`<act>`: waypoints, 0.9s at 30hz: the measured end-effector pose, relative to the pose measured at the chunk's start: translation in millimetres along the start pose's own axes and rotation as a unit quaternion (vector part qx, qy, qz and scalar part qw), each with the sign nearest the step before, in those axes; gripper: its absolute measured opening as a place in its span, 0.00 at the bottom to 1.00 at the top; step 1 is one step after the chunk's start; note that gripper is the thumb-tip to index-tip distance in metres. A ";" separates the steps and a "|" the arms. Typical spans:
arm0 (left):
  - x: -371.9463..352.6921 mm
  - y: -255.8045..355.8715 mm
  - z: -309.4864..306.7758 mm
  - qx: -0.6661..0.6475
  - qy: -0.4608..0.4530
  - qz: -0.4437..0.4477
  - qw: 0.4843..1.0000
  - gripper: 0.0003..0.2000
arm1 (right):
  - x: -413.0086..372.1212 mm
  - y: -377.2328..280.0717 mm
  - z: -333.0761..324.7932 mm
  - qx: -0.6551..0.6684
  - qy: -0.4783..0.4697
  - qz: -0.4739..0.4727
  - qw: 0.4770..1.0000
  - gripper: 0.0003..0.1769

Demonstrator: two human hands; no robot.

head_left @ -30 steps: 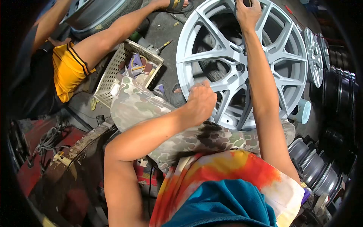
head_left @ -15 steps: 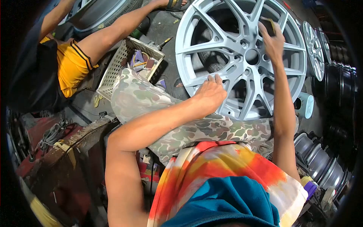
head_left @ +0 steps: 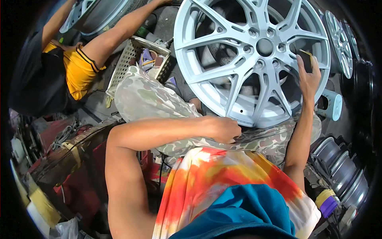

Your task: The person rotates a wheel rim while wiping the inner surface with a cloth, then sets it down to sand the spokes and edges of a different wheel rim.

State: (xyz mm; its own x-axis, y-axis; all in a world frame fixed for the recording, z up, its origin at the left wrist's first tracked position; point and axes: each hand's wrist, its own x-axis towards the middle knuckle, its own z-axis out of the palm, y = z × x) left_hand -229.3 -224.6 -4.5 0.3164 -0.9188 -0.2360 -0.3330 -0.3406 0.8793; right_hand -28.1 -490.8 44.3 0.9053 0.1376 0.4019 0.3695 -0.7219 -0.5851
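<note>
R hand [head_left: 308,79] grips dark sanding pad [head_left: 306,59] on alloy wheel [head_left: 223,71], right side. L hand [head_left: 225,129] fingers curled shut at near rim.

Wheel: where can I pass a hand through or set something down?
Hands pass through the wide spoke gaps on the wheel, basket side. A grey floor strip lies below the basket. Opposite side is crowded: right hand with block, stacked rims.

left hand [head_left: 225,129]: low, fingers curled | right hand [head_left: 308,79]: raised, fingers gripping
</note>
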 end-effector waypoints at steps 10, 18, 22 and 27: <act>9.3 -6.5 -25.8 0.001 -0.052 -0.063 0.997 0.17 | 0.2 -18.7 -13.2 -0.044 -0.014 -0.095 0.994 0.12; 27.5 6.6 -91.3 0.077 0.168 -0.047 0.982 0.14 | 4.5 -25.7 -26.5 -0.013 0.013 -0.071 0.997 0.12; 29.0 6.4 -141.9 0.192 0.338 -0.074 0.918 0.12 | 0.0 -30.5 -43.7 -0.020 0.032 -0.072 0.997 0.12; 24.2 -1.1 -197.2 0.208 0.406 -0.148 0.878 0.14 | -1.5 -27.9 -60.6 -0.003 0.064 -0.055 0.996 0.11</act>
State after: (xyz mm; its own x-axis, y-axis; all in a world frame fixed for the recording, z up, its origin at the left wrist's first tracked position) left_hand -46.1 -207.2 70.4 0.9164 -0.3897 0.0916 -0.3705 -0.7390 0.5627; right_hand -52.5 -511.9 102.7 0.8255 0.1279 0.5497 0.4628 -0.7110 -0.5295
